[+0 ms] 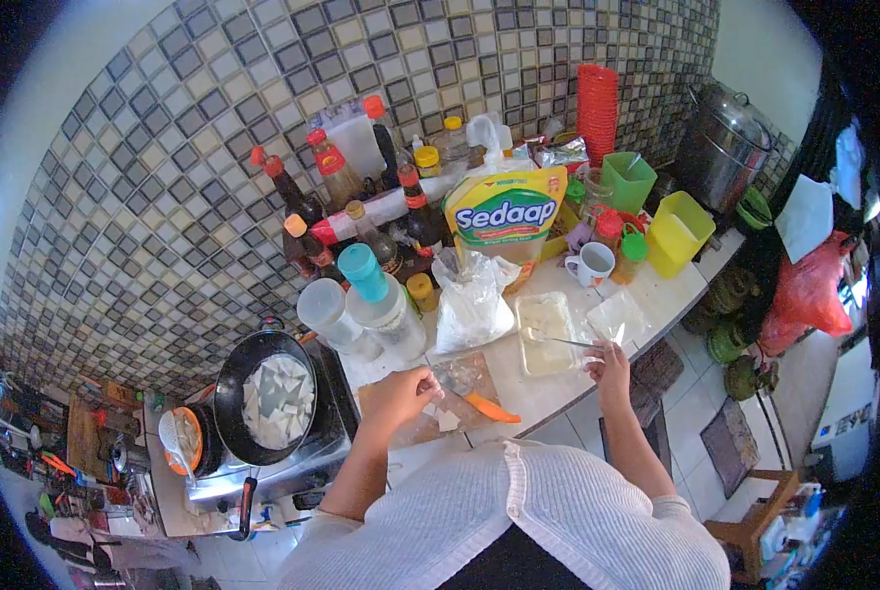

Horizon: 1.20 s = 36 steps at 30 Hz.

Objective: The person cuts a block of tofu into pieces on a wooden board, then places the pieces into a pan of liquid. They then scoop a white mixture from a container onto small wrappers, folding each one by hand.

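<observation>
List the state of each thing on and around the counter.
Left hand: fingers curled; whether it holds anything is unclear
Right hand: holding metal utensil
White tray: uncovered, pale contents
Wok: uncovered, pale pieces inside
Orange-handled knife: lying down
Sedaap pouch: upright
Mug: upright
Steel pot: lid on
Red containers: stacked

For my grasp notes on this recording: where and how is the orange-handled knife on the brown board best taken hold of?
Probably by its orange handle, approached from the person's right: the handle's free end points right, toward the pale counter's near edge, while the opposite end points toward the left hand.
</observation>
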Available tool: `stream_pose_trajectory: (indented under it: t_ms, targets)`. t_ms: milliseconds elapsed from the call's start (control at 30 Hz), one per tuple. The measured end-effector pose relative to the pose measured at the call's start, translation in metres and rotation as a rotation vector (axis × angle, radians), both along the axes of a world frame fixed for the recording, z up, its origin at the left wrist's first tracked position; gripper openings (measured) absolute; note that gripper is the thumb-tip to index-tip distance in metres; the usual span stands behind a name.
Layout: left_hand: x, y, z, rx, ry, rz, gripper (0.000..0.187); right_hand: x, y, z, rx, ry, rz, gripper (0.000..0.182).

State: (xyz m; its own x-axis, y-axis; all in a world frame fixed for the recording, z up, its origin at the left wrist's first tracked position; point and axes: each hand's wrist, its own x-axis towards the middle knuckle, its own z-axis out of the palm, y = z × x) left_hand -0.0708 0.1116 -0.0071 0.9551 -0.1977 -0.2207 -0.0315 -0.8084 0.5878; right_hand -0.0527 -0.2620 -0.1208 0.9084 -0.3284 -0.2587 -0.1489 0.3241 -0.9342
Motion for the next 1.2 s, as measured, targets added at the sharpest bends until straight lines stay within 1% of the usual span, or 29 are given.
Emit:
stream_pose_trajectory:
  t_ms: [33,67,133,167,233,267,333,400,467,533,567,600,633,667,700,733,800,833,900,933,1000,1133,1200]
  targets:
    - [0.003,-0.001,-0.002,-0.035,0.009,0.005,0.021,-0.001,-0.003,-0.002,0.067,0.006,-0.029,0.031]
    - [0.007,-0.003,-0.004,-0.035,0.009,0.005,0.021,-0.001,-0.006,-0.003,0.067,0.005,-0.029,0.031]
    - [0.017,-0.011,-0.007,-0.251,0.019,-0.045,0.025,-0.004,-0.013,-0.002,0.125,-0.051,-0.046,0.029]
    - [0.025,-0.017,-0.015,-0.25,0.02,-0.044,0.025,-0.005,-0.016,0.0,0.126,-0.049,-0.045,0.029]
    - [0.042,-0.032,-0.032,-0.475,0.053,-0.094,0.027,-0.005,-0.021,0.011,0.182,-0.114,-0.104,0.027]
    - [0.048,-0.041,-0.037,-0.475,0.053,-0.095,0.027,-0.006,-0.024,0.015,0.181,-0.115,-0.105,0.027]
    - [0.061,-0.061,-0.04,-0.579,0.279,-0.093,0.025,-0.006,-0.033,0.023,0.204,-0.163,-0.124,0.025]
    - [0.08,-0.075,-0.061,-0.626,0.315,-0.123,0.028,-0.009,-0.039,0.033,0.216,-0.202,-0.113,0.024]
    - [0.09,-0.089,-0.064,-0.675,0.352,-0.153,0.032,-0.013,-0.041,0.049,0.214,-0.271,-0.102,0.023]
    - [0.098,-0.103,-0.057,-0.843,0.476,-0.11,0.04,-0.017,-0.042,0.063,0.243,-0.306,-0.083,0.023]
    - [0.102,-0.11,-0.055,-0.928,0.548,-0.059,0.038,-0.019,-0.041,0.07,0.236,-0.342,-0.056,0.023]
    - [0.102,-0.117,-0.05,-0.93,0.55,-0.064,0.038,-0.021,-0.041,0.075,0.229,-0.378,-0.028,0.023]
    - [0.102,-0.122,-0.044,-0.96,0.583,-0.012,0.033,-0.022,-0.041,0.075,0.226,-0.379,-0.03,0.023]
    - [0.102,-0.126,-0.039,-0.988,0.616,0.042,0.028,-0.023,-0.042,0.075,0.282,-0.403,-0.006,0.023]
    - [0.102,-0.128,-0.036,-1.038,0.633,0.032,0.024,-0.024,-0.042,0.075,0.339,-0.426,0.018,0.022]
    - [0.102,-0.13,-0.033,-1.038,0.635,0.032,0.024,-0.025,-0.041,0.076,0.339,-0.424,0.018,0.022]
    - [0.101,-0.134,-0.025,-1.104,0.689,0.066,0.028,-0.028,-0.037,0.08,0.467,-0.437,0.097,0.021]
    - [0.099,-0.133,-0.02,-1.102,0.688,0.069,0.028,-0.029,-0.034,0.082,0.469,-0.437,0.098,0.021]
    - [0.094,-0.131,-0.009,-1.224,0.755,0.043,0.03,-0.031,-0.029,0.086,0.588,-0.391,0.095,0.021]
    - [0.092,-0.131,-0.004,-1.222,0.753,0.046,0.03,-0.031,-0.028,0.087,0.592,-0.39,0.097,0.021]
    - [0.089,-0.128,0.004,-1.239,0.772,0.112,0.028,-0.031,-0.026,0.086,0.646,-0.411,0.154,0.019]
    - [0.084,-0.123,0.007,-1.315,0.784,0.099,0.023,-0.031,-0.022,0.087,0.655,-0.418,0.199,0.016]
    - [0.083,-0.123,0.007,-1.359,0.773,0.127,0.019,-0.03,-0.021,0.085,0.693,-0.408,0.207,0.015]
